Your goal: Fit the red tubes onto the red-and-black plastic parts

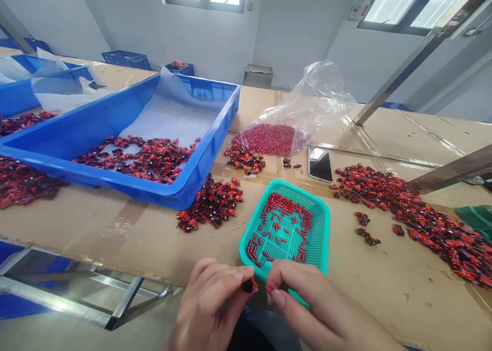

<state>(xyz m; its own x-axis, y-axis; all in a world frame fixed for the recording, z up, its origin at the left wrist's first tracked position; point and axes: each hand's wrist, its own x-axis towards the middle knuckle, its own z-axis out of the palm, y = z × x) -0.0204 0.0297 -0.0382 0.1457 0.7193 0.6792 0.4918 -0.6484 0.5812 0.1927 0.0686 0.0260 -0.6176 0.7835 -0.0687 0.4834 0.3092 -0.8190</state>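
Observation:
My left hand [217, 302] pinches a small black and red plastic part [249, 286] between thumb and fingertips, at the near edge of the green basket. Close by on the right, my right hand [307, 300] is closed in a pinch on a small red peg [269, 288], mostly covered by the fingers. The two held pieces are apart. Many more red pegs lie loose in the green basket [325, 223], thickest along its far side. Left of the basket is a pile of black and red parts [213, 202].
A large blue tray [226, 136] holds black and red parts on white sheeting. Behind the basket lie a clear bag [319, 97] of red pegs and a phone [320, 164]. A long heap of parts [403, 202] spreads along the right, near a metal post [434, 174].

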